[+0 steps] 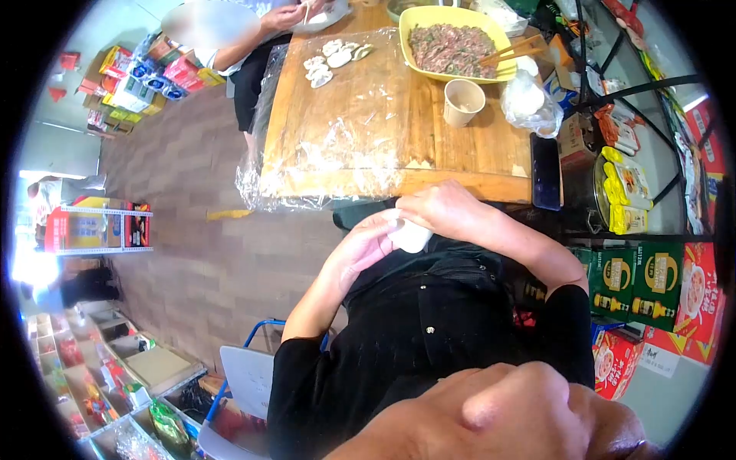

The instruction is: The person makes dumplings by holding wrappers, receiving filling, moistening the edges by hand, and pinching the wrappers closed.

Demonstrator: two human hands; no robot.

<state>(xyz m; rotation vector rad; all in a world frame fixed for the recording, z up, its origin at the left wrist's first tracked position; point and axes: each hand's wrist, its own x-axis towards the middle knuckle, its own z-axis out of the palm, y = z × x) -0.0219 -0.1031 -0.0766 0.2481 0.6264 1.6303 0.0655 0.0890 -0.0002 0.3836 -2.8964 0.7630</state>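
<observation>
Head view: both hands [369, 244] [445, 209] pinch a smooth, rounded, seemingly doughy wrapper [411, 237].

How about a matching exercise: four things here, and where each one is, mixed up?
1. phone
2. paper cup
3. minced meat
4. white dough piece

A. in the yellow tray
B. held by the left hand and right hand
C. at the table's right edge
D. standing beside the tray

Pairs: 1-C; 2-D; 3-A; 4-B
</observation>
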